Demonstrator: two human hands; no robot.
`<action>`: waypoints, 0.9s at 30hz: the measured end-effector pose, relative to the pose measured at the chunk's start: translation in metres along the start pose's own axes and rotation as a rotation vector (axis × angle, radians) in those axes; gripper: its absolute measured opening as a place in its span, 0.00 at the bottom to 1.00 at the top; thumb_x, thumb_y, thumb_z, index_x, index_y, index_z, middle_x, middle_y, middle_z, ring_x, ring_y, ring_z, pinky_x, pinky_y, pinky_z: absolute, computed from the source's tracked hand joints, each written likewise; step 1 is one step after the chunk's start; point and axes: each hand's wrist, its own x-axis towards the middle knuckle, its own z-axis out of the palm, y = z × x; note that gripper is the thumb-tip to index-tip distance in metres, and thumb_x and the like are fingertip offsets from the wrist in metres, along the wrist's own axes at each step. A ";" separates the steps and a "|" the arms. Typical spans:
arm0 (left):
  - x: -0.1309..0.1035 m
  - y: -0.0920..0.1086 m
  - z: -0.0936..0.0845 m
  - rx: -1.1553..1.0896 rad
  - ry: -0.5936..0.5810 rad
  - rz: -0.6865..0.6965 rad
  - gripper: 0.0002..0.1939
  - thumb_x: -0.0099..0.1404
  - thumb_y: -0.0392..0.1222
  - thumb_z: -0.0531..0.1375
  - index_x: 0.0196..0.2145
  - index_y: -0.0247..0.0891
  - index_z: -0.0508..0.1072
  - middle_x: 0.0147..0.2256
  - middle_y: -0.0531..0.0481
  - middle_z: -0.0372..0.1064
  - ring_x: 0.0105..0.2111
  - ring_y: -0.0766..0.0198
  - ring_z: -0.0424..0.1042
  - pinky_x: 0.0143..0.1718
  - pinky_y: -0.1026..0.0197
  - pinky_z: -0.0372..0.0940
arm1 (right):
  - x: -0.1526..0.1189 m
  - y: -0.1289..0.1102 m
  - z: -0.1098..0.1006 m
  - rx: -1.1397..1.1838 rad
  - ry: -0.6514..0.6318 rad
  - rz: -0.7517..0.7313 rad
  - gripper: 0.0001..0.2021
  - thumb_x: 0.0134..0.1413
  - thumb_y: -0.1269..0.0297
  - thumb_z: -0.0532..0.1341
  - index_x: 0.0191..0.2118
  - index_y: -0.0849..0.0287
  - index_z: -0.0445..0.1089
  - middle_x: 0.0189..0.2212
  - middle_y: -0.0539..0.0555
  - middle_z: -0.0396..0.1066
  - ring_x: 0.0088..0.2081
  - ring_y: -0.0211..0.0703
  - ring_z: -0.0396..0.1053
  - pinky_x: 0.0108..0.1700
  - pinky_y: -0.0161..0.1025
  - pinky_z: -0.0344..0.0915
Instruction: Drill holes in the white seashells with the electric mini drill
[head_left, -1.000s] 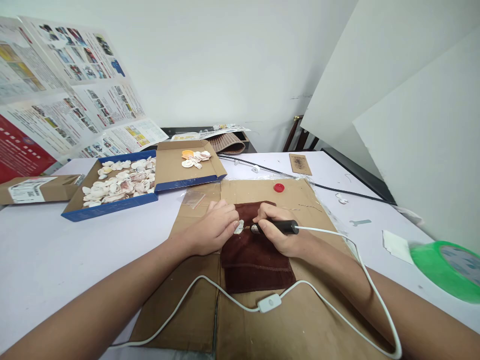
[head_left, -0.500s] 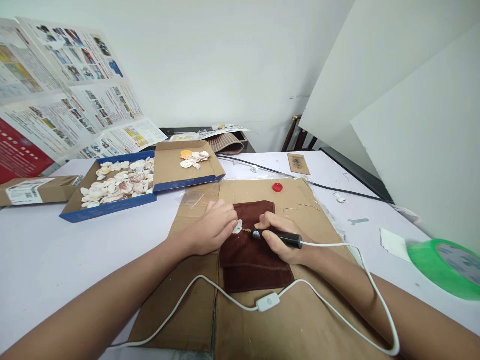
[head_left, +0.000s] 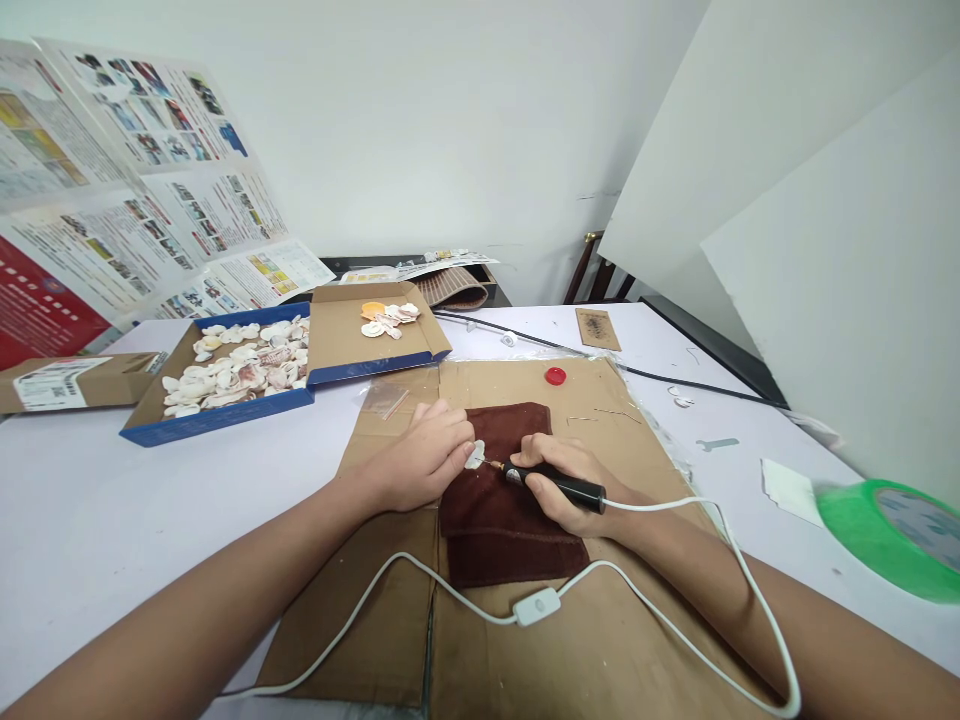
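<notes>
My left hand (head_left: 431, 455) is closed, its thumb and fingers pinching the edge of a small white seashell (head_left: 475, 456) over a folded brown cloth (head_left: 510, 555). In my right hand (head_left: 566, 480) is a black pen-shaped electric drill (head_left: 570, 487), gripped with the fingers wrapped round its barrel. The thin bit points left and its tip meets the shell's face; whether it has gone through I cannot tell. A white cord (head_left: 675, 506) runs from the drill's back end, and its inline switch (head_left: 537, 606) lies near the cloth's lower edge.
Cardboard (head_left: 585, 640) lies under the cloth. A blue box (head_left: 217, 425) of shells stands at the left, with several more shells on its lid (head_left: 337, 330). A red cap (head_left: 555, 376), a small wrench (head_left: 717, 444) and green tape (head_left: 862, 530) lie around the right side.
The back of the drill has dropped very slightly with my right hand, and its cord has shifted a little. My left hand stays in place on the shell.
</notes>
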 end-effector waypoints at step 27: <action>0.000 0.000 0.001 0.027 0.017 0.015 0.19 0.83 0.47 0.42 0.33 0.41 0.59 0.37 0.47 0.65 0.40 0.52 0.61 0.47 0.44 0.57 | 0.000 -0.027 0.014 -0.382 -0.087 -0.286 0.07 0.56 0.71 0.57 0.29 0.52 0.61 0.23 0.49 0.61 0.26 0.43 0.56 0.30 0.41 0.56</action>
